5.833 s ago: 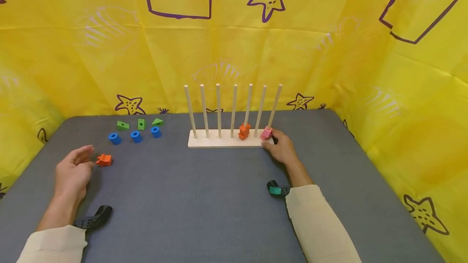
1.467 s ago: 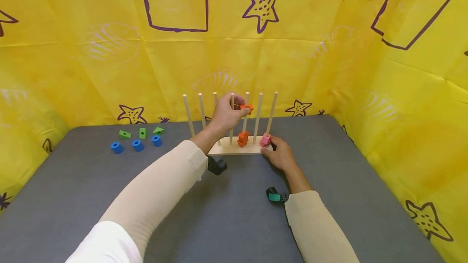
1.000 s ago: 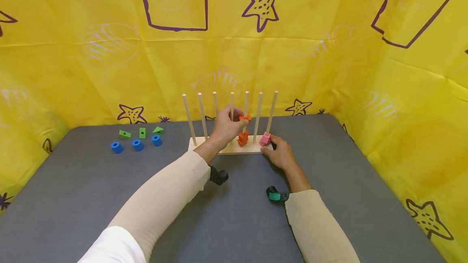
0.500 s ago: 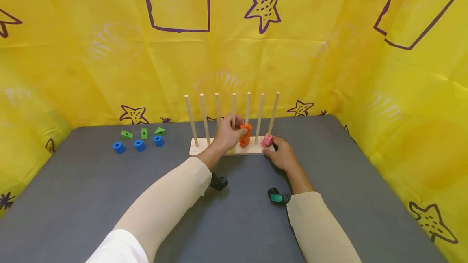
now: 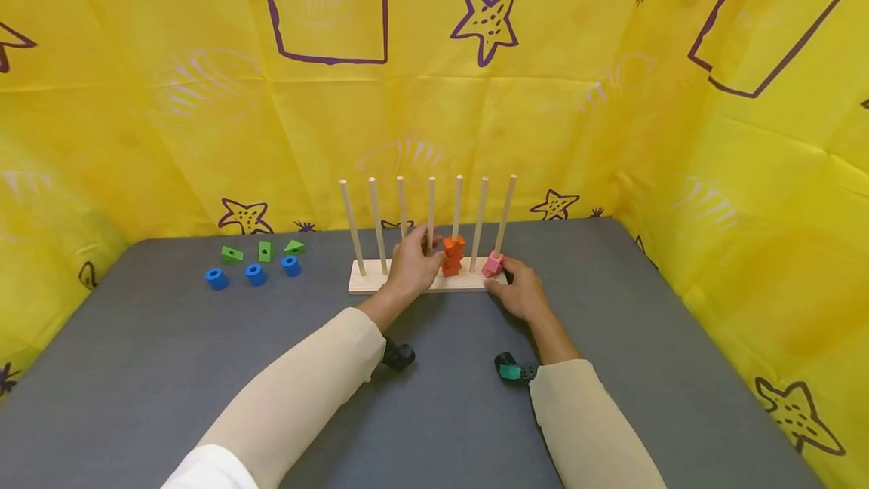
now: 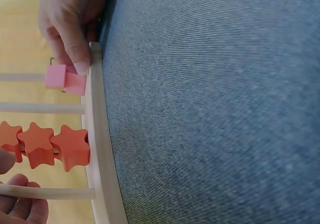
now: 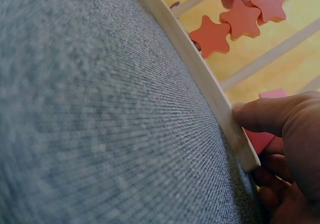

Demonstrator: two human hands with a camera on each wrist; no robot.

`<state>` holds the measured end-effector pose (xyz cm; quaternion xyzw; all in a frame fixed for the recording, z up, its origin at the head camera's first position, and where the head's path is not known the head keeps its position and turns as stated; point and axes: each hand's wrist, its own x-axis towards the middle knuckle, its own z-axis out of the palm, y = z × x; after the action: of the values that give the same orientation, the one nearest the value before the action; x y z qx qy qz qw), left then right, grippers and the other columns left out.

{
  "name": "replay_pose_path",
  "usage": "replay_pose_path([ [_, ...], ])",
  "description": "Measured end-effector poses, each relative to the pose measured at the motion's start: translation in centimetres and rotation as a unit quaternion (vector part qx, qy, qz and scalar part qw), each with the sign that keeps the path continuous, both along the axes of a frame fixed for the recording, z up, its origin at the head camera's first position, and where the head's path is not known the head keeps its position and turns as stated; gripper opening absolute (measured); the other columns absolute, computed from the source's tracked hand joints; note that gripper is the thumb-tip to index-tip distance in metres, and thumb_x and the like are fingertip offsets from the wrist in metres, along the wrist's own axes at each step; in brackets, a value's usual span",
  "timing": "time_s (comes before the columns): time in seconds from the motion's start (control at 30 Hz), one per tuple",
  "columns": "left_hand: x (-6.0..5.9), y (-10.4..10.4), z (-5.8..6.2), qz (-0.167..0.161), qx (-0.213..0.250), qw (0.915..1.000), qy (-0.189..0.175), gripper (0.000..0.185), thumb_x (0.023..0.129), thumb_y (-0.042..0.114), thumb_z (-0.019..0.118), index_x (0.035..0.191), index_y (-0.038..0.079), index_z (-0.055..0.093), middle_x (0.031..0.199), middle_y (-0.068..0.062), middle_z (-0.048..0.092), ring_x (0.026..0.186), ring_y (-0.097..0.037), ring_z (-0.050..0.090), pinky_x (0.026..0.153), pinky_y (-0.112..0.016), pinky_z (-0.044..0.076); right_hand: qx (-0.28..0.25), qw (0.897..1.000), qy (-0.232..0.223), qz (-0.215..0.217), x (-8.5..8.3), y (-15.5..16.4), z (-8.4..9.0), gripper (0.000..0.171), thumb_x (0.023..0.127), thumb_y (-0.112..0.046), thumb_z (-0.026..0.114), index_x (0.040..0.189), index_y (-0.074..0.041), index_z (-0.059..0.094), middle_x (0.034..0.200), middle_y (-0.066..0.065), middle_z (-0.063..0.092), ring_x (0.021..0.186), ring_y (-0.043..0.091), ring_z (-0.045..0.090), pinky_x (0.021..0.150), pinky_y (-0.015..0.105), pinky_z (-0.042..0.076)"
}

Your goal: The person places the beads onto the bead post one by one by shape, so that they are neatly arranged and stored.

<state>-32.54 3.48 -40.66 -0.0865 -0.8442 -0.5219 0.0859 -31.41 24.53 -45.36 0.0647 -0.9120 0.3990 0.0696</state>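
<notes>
Looking down from my head, my left hand pinches the top orange star of three stacked on the fifth peg, while my right hand grips the right end of the wooden rack on the grey desk. At my left wrist, fingertips touch the last star. At my right wrist, my thumb presses the base beside a pink block.
</notes>
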Motion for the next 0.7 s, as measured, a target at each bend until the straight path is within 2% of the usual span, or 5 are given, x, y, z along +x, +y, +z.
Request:
replay_pose_path([
  [0.17,0.7,-0.6,-0.1,0.002,-0.013,0.9997,0.022,0.034,0.085,0.002,0.069,0.118,0.006,0.06,0.105,-0.01,0.067,0.103,-0.028,0.061,0.09,-0.043,0.048,-0.004,1.0,0.005,0.005,-0.2,0.1,-0.1,0.045,0.084,-0.013,0.069,0.125,0.004,0.06,0.131,0.026,0.053,0.121,0.042,0.047,0.103,0.052,0.033],
  [0.33,1.7,-1.7,0.0,-0.009,0.004,0.9996,0.026,0.047,0.084,0.001,0.069,0.128,-0.001,0.056,0.114,-0.015,0.065,0.107,-0.029,0.059,0.091,-0.042,0.047,-0.007,1.0,0.0,0.005,-0.3,0.1,0.0,0.047,0.085,-0.013,0.069,0.127,0.004,0.059,0.132,0.026,0.052,0.123,0.042,0.046,0.104,0.052,0.032],
  [0.47,2.7,-3.3,0.1,0.005,0.013,0.9994,0.03,0.042,0.082,0.0,0.069,0.123,-0.002,0.059,0.114,-0.015,0.065,0.102,-0.029,0.061,0.087,-0.042,0.048,-0.006,1.0,0.001,0.01,-0.2,-0.1,0.2,0.049,0.084,-0.013,0.069,0.128,0.006,0.058,0.132,0.027,0.051,0.123,0.042,0.045,0.104,0.052,0.032],
  [0.7,3.9,-6.4,0.4,0.038,0.025,0.9941,0.099,0.031,0.081,-0.004,0.07,0.112,-0.002,0.064,0.104,-0.015,0.068,0.094,-0.029,0.064,0.08,-0.045,0.051,-0.001,1.0,-0.004,0.008,0.0,-0.2,0.2,0.048,0.085,-0.014,0.069,0.128,0.006,0.058,0.133,0.027,0.051,0.124,0.042,0.045,0.104,0.052,0.031],
])
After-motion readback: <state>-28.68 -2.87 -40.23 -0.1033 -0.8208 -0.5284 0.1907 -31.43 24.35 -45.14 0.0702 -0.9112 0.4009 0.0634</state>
